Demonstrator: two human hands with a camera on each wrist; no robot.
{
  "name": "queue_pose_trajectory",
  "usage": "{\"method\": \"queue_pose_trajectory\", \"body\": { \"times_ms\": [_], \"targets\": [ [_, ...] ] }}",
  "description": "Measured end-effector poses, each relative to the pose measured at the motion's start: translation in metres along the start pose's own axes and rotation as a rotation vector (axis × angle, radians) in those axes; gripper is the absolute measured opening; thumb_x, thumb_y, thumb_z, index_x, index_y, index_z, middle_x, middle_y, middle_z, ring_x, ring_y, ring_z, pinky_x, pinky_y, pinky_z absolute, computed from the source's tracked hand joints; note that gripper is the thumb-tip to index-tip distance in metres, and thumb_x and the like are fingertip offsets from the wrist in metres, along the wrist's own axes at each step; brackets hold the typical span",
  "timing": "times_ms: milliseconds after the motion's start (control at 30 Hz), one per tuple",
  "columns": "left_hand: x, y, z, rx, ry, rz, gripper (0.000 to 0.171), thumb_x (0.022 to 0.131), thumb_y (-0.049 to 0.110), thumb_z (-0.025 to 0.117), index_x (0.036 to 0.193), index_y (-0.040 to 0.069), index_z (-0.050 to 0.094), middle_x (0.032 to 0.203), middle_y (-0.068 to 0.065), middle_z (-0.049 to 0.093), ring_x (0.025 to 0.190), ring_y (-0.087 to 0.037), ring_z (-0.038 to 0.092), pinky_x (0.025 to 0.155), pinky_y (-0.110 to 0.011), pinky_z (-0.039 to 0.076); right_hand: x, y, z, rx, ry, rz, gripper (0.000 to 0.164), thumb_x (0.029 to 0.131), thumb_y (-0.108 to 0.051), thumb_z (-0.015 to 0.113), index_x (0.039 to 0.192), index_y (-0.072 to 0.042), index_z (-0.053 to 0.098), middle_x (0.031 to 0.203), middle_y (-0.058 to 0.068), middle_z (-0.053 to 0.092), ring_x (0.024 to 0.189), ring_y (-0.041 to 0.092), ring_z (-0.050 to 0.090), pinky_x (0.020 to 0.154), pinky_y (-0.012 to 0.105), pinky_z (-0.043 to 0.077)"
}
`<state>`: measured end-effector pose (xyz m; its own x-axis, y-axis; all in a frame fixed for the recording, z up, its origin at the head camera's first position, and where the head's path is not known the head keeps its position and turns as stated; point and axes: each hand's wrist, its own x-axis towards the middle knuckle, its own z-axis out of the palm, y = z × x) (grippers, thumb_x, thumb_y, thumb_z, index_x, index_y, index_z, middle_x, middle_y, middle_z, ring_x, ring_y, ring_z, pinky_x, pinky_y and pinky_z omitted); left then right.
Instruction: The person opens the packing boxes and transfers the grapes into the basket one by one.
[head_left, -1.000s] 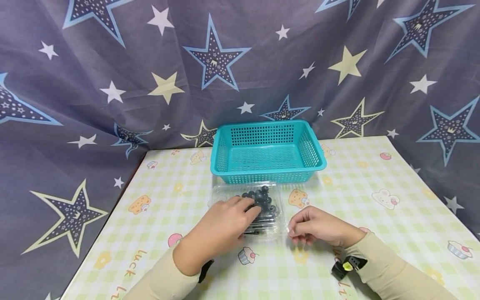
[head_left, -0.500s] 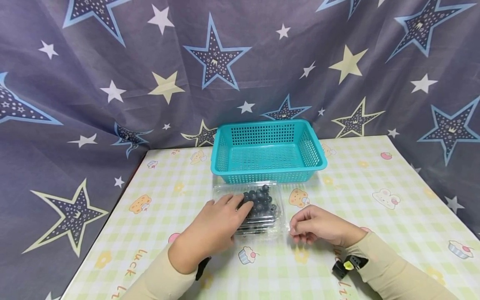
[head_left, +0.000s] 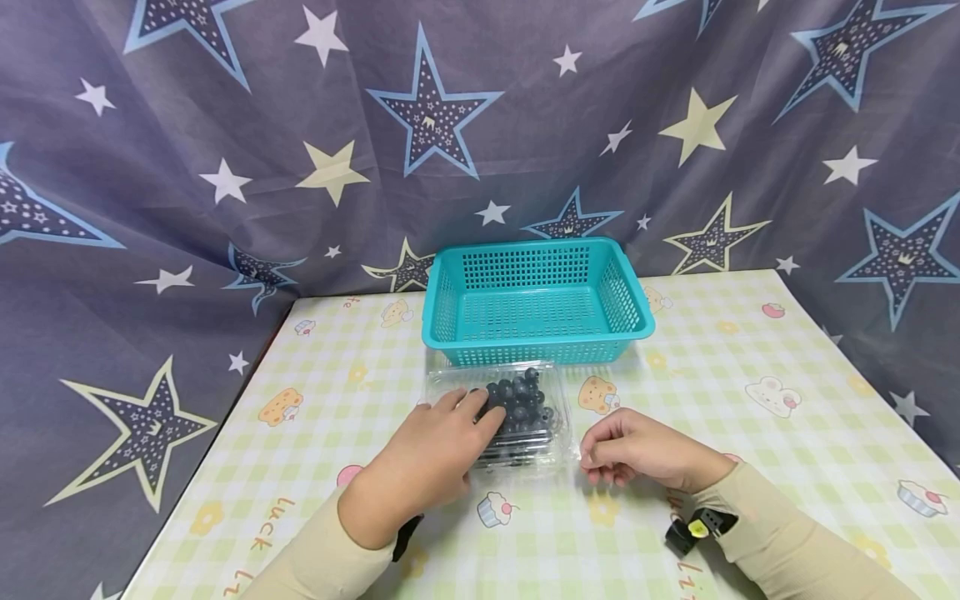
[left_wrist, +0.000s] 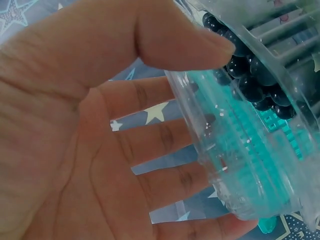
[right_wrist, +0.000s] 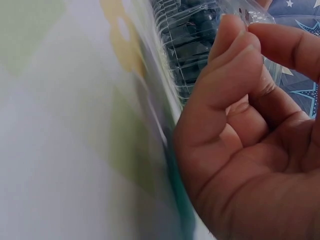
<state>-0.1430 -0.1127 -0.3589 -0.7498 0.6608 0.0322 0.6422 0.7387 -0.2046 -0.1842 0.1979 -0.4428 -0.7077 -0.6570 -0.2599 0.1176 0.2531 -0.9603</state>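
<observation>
A clear plastic box [head_left: 525, 452] of dark round berries [head_left: 521, 408], which look like blueberries, lies on the table. My left hand [head_left: 431, 446] rests on the box's left part with its fingers spread. In the left wrist view, the extended fingers [left_wrist: 165, 137] reach behind the clear plastic, and the thumb [left_wrist: 200, 47] overlaps the berries [left_wrist: 252, 87]. At the box's right edge, my right hand [head_left: 637, 450] pinches a thin clear strip or edge of plastic. The right wrist view shows thumb and index finger meeting in front of the box wall [right_wrist: 172, 65], other fingers curled.
A turquoise perforated basket [head_left: 536, 350] stands right behind the box. A checked cloth with cartoon prints covers the table [head_left: 750, 358]. A dark star-patterned curtain [head_left: 525, 125] hangs behind and at both sides.
My left hand has shifted left over the box, uncovering more berries, then stayed nearly still. My right hand has hardly moved. Box and basket are in the same places.
</observation>
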Motion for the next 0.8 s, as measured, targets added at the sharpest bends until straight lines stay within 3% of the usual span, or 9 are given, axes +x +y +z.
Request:
{"method": "queue_pose_trajectory", "body": {
  "times_ms": [533,800],
  "targets": [
    [0.0017,0.0017,-0.0041,0.007,-0.063,-0.01,0.078,0.077,0.026,0.087,0.147,0.018,0.054,0.149,-0.014,0.054,0.131,-0.039,0.059,0.077,-0.054,0.061,-0.0005,0.0015,-0.003,-0.004,-0.017,-0.003,0.028,0.097,-0.012,0.064,0.102,0.016,0.068,0.08,0.006,0.074,0.063,0.012,0.061,0.056,0.025,0.05],
    [0.0017,0.0021,-0.0034,0.013,-0.054,-0.008,0.079,0.076,0.026,0.087,0.148,0.017,0.053,0.149,-0.014,0.054,0.129,-0.039,0.06,0.076,-0.053,0.061,0.0,0.0023,-0.0051,-0.008,-0.026,-0.002,0.028,0.098,-0.013,0.063,0.101,0.014,0.07,0.081,0.007,0.074,0.063,0.013,0.06,0.057,0.025,0.049]
  ]
}}
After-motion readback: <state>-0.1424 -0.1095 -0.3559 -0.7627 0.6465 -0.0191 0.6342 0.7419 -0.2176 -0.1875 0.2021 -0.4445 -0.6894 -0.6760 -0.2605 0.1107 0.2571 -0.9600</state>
